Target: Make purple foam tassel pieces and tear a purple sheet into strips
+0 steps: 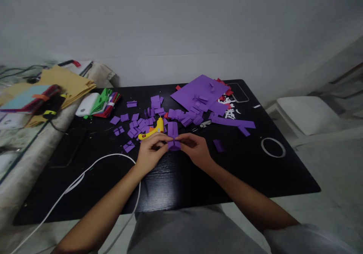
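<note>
Both hands meet over the middle of the black table. My left hand (150, 150) pinches the left edge of a folded purple piece (173, 145). On its right edge, the thumb and fingers of my right hand (197, 148) are closed too. A longer purple strip with a centre seam (172, 128) rises just beyond the fingertips; whether it is joined to the folded piece is unclear. Beside my left hand lies a yellow glue gun (154, 130). Small purple pieces (138, 124) are scattered behind it. Scissors (205, 124) rest beyond my right hand.
Large purple sheets (200, 91) and white scraps (230, 112) lie at the back right. A white tape ring (273, 147) sits on the black table (241, 171). A white cable (99, 158) loops across the left side, near bundled coloured sheets (106, 103).
</note>
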`<move>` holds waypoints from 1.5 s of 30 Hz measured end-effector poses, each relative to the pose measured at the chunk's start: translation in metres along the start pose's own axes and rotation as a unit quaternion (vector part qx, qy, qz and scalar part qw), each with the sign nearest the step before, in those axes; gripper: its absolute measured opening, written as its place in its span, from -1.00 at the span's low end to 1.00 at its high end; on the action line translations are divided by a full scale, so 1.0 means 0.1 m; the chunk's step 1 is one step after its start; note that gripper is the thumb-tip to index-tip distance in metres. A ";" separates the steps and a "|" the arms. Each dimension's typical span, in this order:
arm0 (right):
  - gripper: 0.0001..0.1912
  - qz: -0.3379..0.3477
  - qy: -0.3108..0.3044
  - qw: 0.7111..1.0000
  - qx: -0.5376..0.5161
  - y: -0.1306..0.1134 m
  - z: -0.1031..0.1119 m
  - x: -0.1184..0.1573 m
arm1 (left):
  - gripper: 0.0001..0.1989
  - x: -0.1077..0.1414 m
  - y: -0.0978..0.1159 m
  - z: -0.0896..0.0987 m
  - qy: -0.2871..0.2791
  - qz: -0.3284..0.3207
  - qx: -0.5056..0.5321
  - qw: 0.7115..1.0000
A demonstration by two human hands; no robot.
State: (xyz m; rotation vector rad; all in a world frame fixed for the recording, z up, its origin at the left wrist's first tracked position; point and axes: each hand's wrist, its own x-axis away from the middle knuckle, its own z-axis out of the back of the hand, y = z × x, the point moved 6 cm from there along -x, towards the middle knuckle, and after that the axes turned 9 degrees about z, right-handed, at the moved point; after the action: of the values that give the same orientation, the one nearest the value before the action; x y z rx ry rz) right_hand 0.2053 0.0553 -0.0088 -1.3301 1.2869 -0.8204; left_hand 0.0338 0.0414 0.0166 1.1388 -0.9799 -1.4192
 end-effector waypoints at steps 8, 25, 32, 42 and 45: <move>-0.77 -0.007 0.032 0.998 0.059 0.01 0.05 0.02 | -0.84 0.05 -0.09 0.00 0.033 0.029 -0.009 0.999; -0.71 -0.027 0.043 0.998 0.048 0.03 0.05 0.01 | -0.75 0.04 -0.13 -0.07 0.018 0.101 0.065 0.993; -0.61 -0.022 0.061 0.998 0.022 0.06 0.06 0.01 | -0.72 0.04 -0.16 -0.10 0.020 0.121 0.098 0.988; -0.83 0.019 0.025 0.999 0.041 0.00 0.06 -0.02 | -0.43 0.02 -0.19 -0.11 -0.018 0.116 0.127 0.985; -0.84 0.042 0.013 0.997 0.070 -0.04 0.06 -0.02 | -0.44 0.00 -0.14 -0.01 0.004 0.059 0.075 0.995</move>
State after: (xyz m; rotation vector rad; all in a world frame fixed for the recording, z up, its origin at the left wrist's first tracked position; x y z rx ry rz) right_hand 0.2120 0.0584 -0.0058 -1.1492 1.2732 -0.8551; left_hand 0.0322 0.0439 0.0031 1.1751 -1.1447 -1.2634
